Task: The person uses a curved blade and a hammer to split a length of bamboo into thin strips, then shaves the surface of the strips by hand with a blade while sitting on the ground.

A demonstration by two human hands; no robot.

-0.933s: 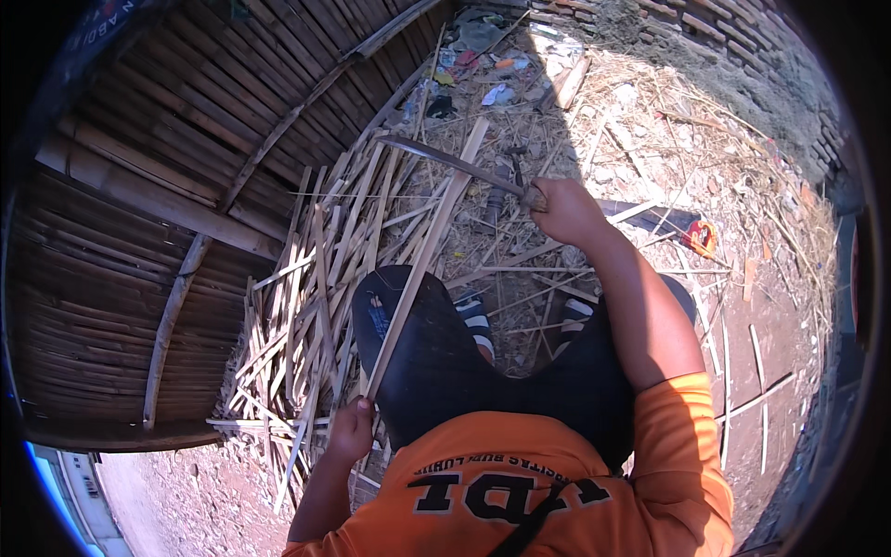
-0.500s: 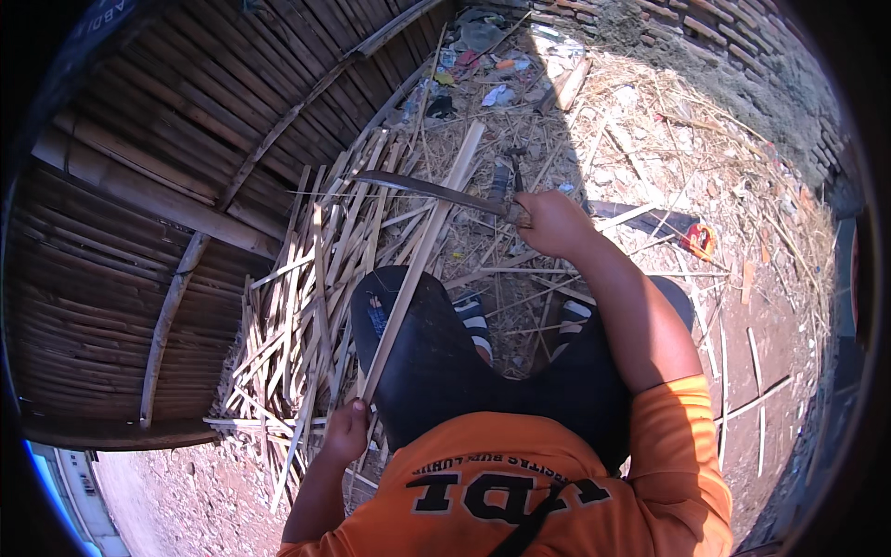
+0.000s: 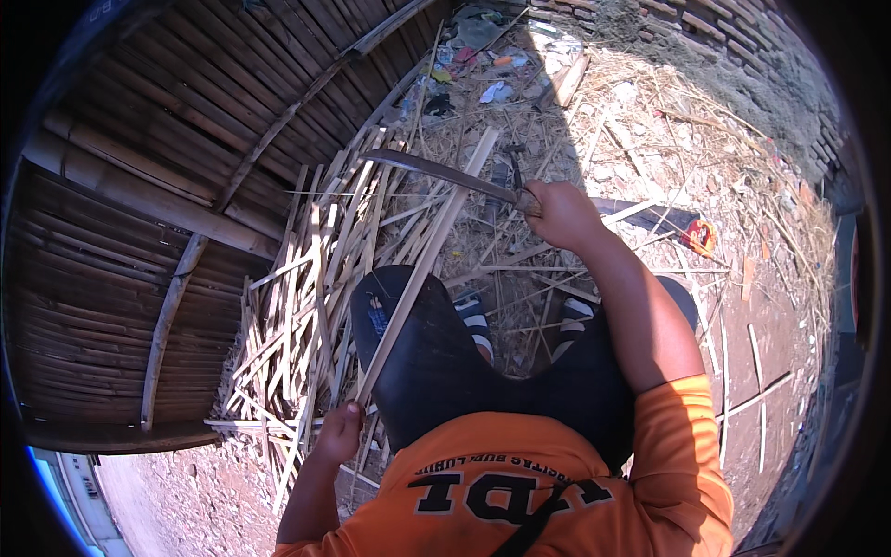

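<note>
My right hand (image 3: 560,213) is closed round the handle of a machete (image 3: 444,174). Its long, dark, slightly curved blade points left and lies across the upper part of a pale bamboo strip (image 3: 418,278). I cannot tell whether the edge bites into it. Low on the left, my left hand (image 3: 342,431) grips the strip's near end. From there the strip slants up and away over my left thigh (image 3: 408,357). Beyond my knees, close to the machete's handle, a hammer-like tool (image 3: 516,160) is partly hidden.
A heap of split bamboo strips (image 3: 311,278) lies left of my legs, beside a bamboo-slat wall (image 3: 167,306). Cloth and plastic litter (image 3: 497,91) lies at the far end. A red-and-black saw handle (image 3: 698,237) rests to the right. Brickwork (image 3: 733,37) bounds the far right.
The machete and my right hand have shifted slightly right, and the blade tip sits a little higher. The bamboo strip's far end has swung slightly right. My left hand keeps its grip.
</note>
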